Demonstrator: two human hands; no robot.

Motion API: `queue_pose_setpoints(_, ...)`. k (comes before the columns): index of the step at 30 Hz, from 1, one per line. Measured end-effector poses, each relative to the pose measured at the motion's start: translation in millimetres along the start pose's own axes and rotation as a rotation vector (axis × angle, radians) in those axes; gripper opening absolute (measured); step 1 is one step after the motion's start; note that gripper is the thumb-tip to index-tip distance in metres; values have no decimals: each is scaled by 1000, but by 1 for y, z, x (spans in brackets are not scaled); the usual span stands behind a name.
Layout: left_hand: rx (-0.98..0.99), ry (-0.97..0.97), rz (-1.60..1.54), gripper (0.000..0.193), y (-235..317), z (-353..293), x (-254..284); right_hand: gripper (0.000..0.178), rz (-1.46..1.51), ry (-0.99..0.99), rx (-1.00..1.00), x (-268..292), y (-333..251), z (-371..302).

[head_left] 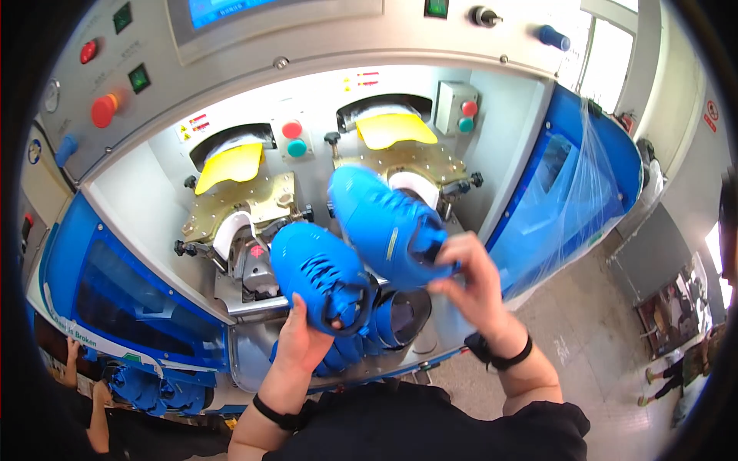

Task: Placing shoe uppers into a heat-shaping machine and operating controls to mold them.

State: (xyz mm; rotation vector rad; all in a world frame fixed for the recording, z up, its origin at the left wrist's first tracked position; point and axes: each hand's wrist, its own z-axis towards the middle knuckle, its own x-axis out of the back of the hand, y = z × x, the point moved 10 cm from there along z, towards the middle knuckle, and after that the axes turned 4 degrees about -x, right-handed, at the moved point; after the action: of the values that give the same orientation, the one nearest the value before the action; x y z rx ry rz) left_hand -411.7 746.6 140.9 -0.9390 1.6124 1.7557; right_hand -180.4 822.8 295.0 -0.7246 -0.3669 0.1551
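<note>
In my left hand (pixel 305 338) is a blue shoe upper (pixel 317 273), gripped at its heel end with the toe pointing away from me. My right hand (pixel 473 273) pinches a second blue shoe upper (pixel 384 227) by the heel opening; its toe is tilted up to the left and slightly blurred. Both are laced and held above the front of the machine, side by side. Below them, several more blue shoe uppers (pixel 346 355) lie on the metal ledge, partly hidden by the held ones. The left mould station (pixel 254 257) shows behind my left shoe upper.
The machine has two yellow pads (pixel 231 167) over brass-coloured plates (pixel 265 196), with black knobs sticking out. Red and green buttons (pixel 292 138) sit on its back wall. Blue side panels (pixel 146 307) flank the bay. A co-worker's hand (pixel 100 396) is at lower left.
</note>
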Motion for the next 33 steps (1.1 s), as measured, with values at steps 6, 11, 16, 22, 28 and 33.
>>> queue_pose_setpoints(6, -150, 186, 0, 57, 20, -48, 40, 36, -363, 9, -36, 12, 65, 155)
queue_pose_setpoints(11, -261, 245, 26, 54, 46, -91, 68, 36, -330, 226, 95, 12, 118, 217)
queue_pose_setpoints(16, -437, 531, 33, 43, 70, -164, 114, 31, -769, 878, 22, 61, 166, 164)
queue_pose_setpoints(22, -453, 418, 229, 43, 79, -165, 99, 31, -653, 585, -218, 60, 212, 179)
queue_pose_setpoints(28, -424, 307, 143, 43, 92, -106, 75, 21, -133, 270, 361, -55, 43, 100)
queue_pose_setpoints(33, -383, 99, 125, 44, 99, -73, 38, 42, -46, -633, 501, -221, -57, -17)
